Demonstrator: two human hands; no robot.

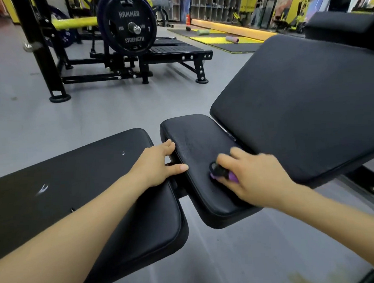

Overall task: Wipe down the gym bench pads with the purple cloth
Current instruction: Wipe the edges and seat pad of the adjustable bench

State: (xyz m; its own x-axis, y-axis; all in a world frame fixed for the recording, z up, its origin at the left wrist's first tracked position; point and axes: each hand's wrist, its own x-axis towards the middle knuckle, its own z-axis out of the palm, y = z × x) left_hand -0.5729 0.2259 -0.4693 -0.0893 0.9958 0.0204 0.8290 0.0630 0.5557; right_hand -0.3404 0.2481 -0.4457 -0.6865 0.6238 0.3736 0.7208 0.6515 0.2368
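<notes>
Now the right hand [254, 176] is down on the small middle pad [195, 149], fingers curled over the purple cloth [233, 177], which is bunched up so tightly that only a sliver of purple peeks out from under the knuckles. There is something dark wrapped around or beside the cloth at the fingertips; it is blurred and I cannot tell what it is. The hand is smeared with motion, so by my reading a wiping stroke is in progress on this pad.

The left hand [159, 162] holds nothing: it lies open and flat, palm on the end of the long flat pad [78, 176] under the left forearm, fingers stretched across the gap so the tips touch the near edge of the middle pad, thumb out along that same edge. It looks like a bracing hand.

Beyond the right hand rises the big tilted back pad [306, 103], just past the knuckles and, I judge, not yet reached in this stroke.

How will the cloth handle? Light, soft and floppy, I would say (it collapses into a fist with no fight), so it wants a spread palm pressing it flat rather than a pinch, otherwise little fabric meets the vinyl. The pads look smooth and slightly cushioned, likely a bit slick; the middle one shows worn, crackled patches ahead of the right hand where the cloth may drag.
</notes>
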